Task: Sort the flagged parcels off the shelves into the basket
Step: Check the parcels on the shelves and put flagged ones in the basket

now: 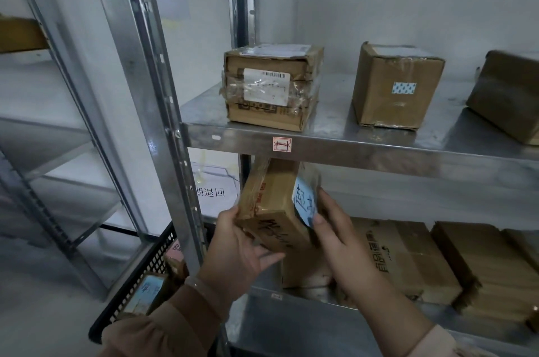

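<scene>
I hold a small brown cardboard parcel [274,205] with a blue handwritten flag [304,201] on its right face, tilted, just in front of the lower shelf. My left hand [240,251] grips its lower left corner from beneath. My right hand [338,240] presses its right side, the thumb on the blue flag. A black mesh basket [151,266] stands on the floor at lower left, behind the shelf post, with a parcel [147,292] bearing a blue flag and another with a pink label inside.
The upper steel shelf [364,149] carries a taped box [272,87], an upright box [396,85] and a third at the right edge. The lower shelf holds several brown boxes [408,260]. A steel post [172,129] stands between parcel and basket. Another rack [58,123] is at left.
</scene>
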### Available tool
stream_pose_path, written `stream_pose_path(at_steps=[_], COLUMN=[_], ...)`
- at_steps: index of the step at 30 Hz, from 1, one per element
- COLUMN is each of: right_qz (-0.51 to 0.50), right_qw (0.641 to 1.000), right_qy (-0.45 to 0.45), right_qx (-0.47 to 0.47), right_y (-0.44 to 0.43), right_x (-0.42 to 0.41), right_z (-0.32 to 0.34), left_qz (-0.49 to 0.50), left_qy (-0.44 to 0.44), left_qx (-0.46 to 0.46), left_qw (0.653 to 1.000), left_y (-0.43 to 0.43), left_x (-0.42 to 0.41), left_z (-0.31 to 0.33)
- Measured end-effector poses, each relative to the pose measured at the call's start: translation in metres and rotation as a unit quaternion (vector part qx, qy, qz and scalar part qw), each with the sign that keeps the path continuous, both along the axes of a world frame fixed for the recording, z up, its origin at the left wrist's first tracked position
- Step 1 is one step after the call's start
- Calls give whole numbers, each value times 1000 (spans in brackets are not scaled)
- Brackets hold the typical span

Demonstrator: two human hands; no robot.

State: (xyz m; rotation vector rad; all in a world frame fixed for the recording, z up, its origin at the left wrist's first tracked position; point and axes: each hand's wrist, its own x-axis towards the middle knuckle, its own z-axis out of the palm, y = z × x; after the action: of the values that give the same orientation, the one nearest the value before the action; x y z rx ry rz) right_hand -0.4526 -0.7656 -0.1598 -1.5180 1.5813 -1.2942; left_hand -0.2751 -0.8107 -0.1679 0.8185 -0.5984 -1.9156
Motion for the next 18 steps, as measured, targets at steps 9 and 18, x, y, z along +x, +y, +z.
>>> stream_pose_path(at_steps=[9,18], right_qz=[-20,-51], right_qw=[998,984], right_qy=[49,135], right_qx=[-18,-101], right_y=[8,24], right_x=[5,32], right_z=[-13,-23], left_qz=[71,-13], left_qy=[-345,-288], left_qx=[-215,-276], left_qw=[911,917], left_y=[2,19], left_x=[6,27], left_z=[-7,-18])
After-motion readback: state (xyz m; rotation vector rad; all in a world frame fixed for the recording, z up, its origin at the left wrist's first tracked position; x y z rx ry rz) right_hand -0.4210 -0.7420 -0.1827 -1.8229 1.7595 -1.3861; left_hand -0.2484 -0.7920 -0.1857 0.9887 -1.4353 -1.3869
